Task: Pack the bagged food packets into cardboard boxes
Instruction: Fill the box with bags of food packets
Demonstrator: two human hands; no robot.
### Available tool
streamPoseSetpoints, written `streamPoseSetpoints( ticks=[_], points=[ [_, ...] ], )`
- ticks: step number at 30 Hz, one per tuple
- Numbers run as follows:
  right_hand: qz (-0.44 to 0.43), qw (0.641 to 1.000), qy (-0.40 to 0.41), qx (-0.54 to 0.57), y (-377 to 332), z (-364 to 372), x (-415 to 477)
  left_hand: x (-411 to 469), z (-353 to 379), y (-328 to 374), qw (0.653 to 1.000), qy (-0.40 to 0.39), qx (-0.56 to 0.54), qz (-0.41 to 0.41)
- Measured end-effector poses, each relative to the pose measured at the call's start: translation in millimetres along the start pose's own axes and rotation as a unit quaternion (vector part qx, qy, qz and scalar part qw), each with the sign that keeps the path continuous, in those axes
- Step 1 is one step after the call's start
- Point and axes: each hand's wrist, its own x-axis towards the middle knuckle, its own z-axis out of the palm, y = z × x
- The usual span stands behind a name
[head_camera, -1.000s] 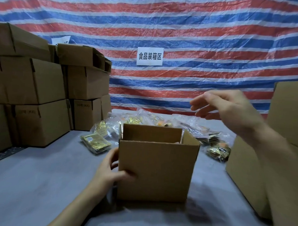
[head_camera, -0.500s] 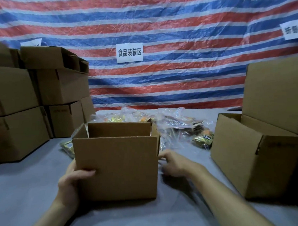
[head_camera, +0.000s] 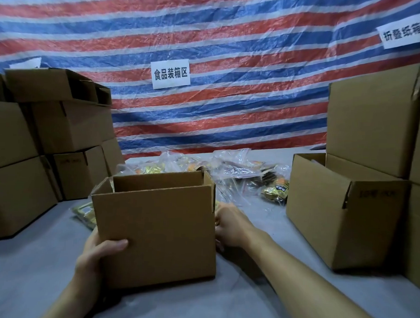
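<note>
**Open carton held between both hands, packets behind**

You stood the open cardboard box point(head_camera: 155, 230) upright on the grey table point(head_camera: 29, 271), flaps raised, directly before you at 12 o'clock. Your left hand point(head_camera: 95, 257) gripped the box at its lower left corner: the thumb lay across the front panel and the fingers wrapped around the left side, out of view. Your right hand point(head_camera: 230, 227) lay at 3 o'clock of the box, against its right side wall; its fingers were hidden behind the corner, so whether they curled on the wall or pressed flat cannot be told.

The bagged food packets point(head_camera: 239, 174) lay heaped in clear plastic beyond the box, from 12 toward 2 o'clock, apart from both hands. One gold packet point(head_camera: 85, 212) lay flat at 9 o'clock, partly hidden by the box's left edge, just above your left hand.

A second open box point(head_camera: 340, 218) stood at 3 o'clock, well apart from your right hand. Stacked boxes point(head_camera: 50, 134) rose at 10 o'clock. A striped tarpaulin point(head_camera: 231, 52) with a white sign point(head_camera: 171, 73) hung behind.
</note>
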Motion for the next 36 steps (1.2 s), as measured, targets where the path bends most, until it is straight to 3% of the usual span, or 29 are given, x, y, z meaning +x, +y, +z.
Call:
streamPoseSetpoints(
  ticks=[7, 13, 17, 21, 23, 27, 32, 36],
  points=[
    [-0.001, 0.997, -0.07, -0.021, 10, 6, 3, 3, -2, -2, 1.0, -0.006, 0.008, -0.009],
    [0.1, 0.993, -0.054, 0.024, 5, -34, 9, 5, -4, -2, 1.0, -0.016, -0.009, -0.023],
    [0.175, 0.982, -0.075, -0.007, 9, -70, 4, 5, -3, -2, 1.0, -0.015, -0.016, -0.022],
    [0.267, 0.951, -0.154, -0.001, 2, -96, -5, 3, -1, -2, 1.0, -0.012, -0.018, -0.015],
    [0.269, 0.955, -0.126, -0.014, -3, -97, -5, 2, 0, -1, 1.0, -0.009, -0.014, -0.007],
    [0.22, 0.975, 0.03, -0.029, -2, -76, 1, 3, -1, 0, 1.0, -0.007, -0.015, -0.013],
    [0.264, 0.958, -0.108, -0.038, 14, -50, -1, 5, -2, -3, 1.0, -0.023, -0.015, -0.013],
    [0.21, 0.977, -0.012, 0.024, 14, -53, 3, 7, -4, -7, 0.999, -0.04, 0.004, -0.005]
  ],
)
